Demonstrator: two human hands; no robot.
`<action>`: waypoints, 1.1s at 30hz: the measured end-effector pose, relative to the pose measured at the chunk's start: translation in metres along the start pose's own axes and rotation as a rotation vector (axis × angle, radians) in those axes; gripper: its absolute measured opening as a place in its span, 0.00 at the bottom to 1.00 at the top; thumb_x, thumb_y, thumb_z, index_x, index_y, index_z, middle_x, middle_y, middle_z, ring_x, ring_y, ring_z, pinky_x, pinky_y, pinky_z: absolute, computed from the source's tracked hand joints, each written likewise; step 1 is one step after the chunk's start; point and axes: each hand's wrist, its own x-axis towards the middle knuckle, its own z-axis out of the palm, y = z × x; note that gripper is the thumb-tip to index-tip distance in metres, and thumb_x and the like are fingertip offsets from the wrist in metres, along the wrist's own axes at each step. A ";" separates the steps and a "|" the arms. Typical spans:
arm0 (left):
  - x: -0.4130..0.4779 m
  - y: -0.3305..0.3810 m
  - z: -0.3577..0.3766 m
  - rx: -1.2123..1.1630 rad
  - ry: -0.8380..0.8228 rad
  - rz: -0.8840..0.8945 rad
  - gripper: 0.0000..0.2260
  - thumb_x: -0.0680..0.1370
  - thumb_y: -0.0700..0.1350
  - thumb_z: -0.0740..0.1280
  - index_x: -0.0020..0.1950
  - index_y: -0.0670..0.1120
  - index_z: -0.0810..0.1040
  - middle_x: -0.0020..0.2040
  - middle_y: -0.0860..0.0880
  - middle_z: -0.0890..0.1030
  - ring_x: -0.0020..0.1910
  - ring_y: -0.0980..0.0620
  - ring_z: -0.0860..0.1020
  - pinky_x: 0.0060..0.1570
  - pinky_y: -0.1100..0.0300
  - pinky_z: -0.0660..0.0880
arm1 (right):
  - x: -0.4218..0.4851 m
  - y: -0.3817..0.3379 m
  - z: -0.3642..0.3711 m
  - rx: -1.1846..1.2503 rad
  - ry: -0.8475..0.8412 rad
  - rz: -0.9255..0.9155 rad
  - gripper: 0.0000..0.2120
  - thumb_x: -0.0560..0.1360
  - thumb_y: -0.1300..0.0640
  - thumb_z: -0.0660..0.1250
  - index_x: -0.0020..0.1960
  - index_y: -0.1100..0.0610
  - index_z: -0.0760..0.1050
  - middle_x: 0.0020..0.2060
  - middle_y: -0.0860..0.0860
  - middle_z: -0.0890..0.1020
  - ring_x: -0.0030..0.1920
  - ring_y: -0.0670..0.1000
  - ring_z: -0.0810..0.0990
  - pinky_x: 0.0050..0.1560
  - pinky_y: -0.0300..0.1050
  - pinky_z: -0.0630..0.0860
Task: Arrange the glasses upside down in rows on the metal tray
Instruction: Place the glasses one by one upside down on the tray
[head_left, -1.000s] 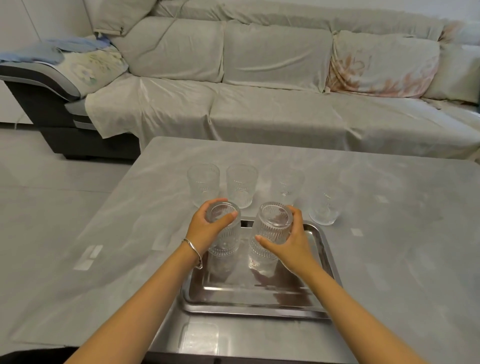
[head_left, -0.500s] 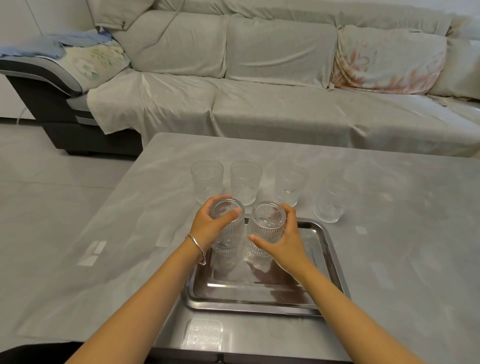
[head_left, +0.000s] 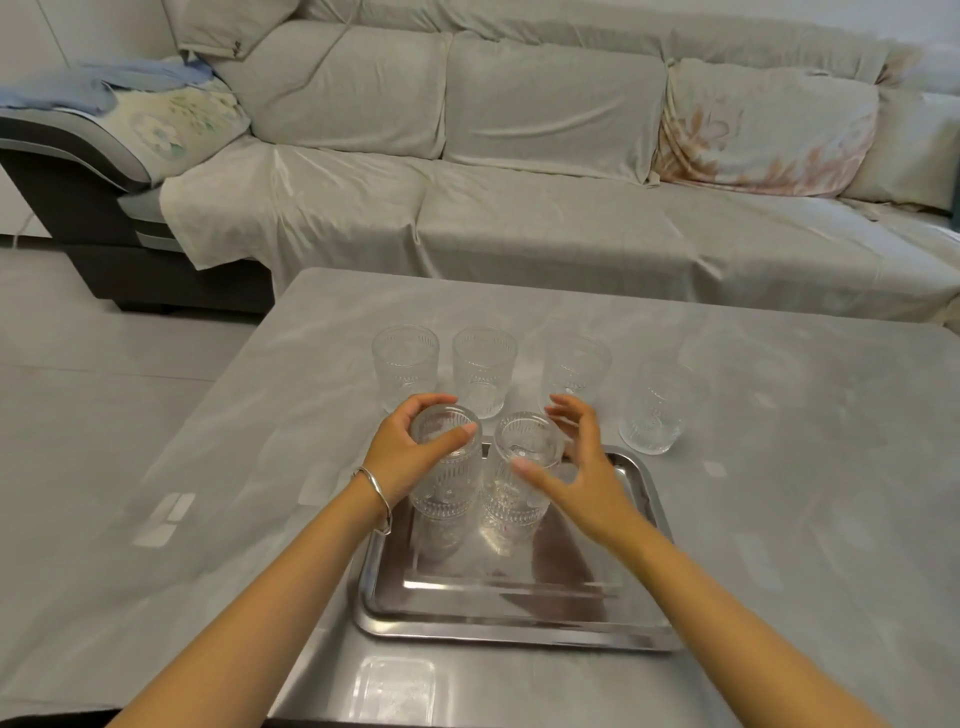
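Note:
Two ribbed clear glasses stand upside down side by side at the far end of the metal tray (head_left: 514, 626). My left hand (head_left: 410, 452) grips the base of the left glass (head_left: 447, 483). My right hand (head_left: 576, 462) hovers with fingers spread just beside the right glass (head_left: 519, 493), not holding it. Several more glasses stand upright on the table beyond the tray: one (head_left: 405, 364), another (head_left: 484, 369), a third (head_left: 575, 371) and one further right (head_left: 653, 410).
The tray lies on a grey table (head_left: 779, 467) near its front edge. A cloth-covered sofa (head_left: 519, 156) runs along the far side. Grey floor (head_left: 104, 364) lies to the left. Small tape marks (head_left: 166, 519) sit on the table's left part.
Both glasses came down onto the tray's far end. My right hand has let go of its glass and spread its fingers; my left hand still holds the other.

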 end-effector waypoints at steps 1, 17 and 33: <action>0.002 0.001 -0.001 0.025 -0.007 0.020 0.17 0.67 0.46 0.74 0.54 0.49 0.78 0.53 0.51 0.81 0.52 0.56 0.78 0.51 0.63 0.75 | 0.007 -0.008 -0.010 0.035 0.029 -0.019 0.34 0.63 0.34 0.71 0.63 0.36 0.60 0.63 0.39 0.68 0.63 0.34 0.69 0.62 0.31 0.68; 0.028 0.011 0.006 0.015 -0.013 0.018 0.05 0.71 0.47 0.71 0.45 0.50 0.80 0.43 0.54 0.82 0.44 0.60 0.80 0.42 0.70 0.75 | 0.120 0.011 -0.061 -0.233 0.100 0.238 0.44 0.66 0.51 0.77 0.74 0.54 0.56 0.70 0.58 0.67 0.66 0.56 0.69 0.62 0.48 0.68; 0.003 0.089 0.024 -0.127 -0.064 0.115 0.13 0.74 0.53 0.63 0.57 0.52 0.74 0.60 0.48 0.77 0.54 0.51 0.79 0.53 0.59 0.77 | 0.046 -0.110 -0.071 0.478 0.257 0.040 0.34 0.59 0.43 0.74 0.64 0.47 0.70 0.53 0.48 0.82 0.55 0.46 0.81 0.54 0.49 0.77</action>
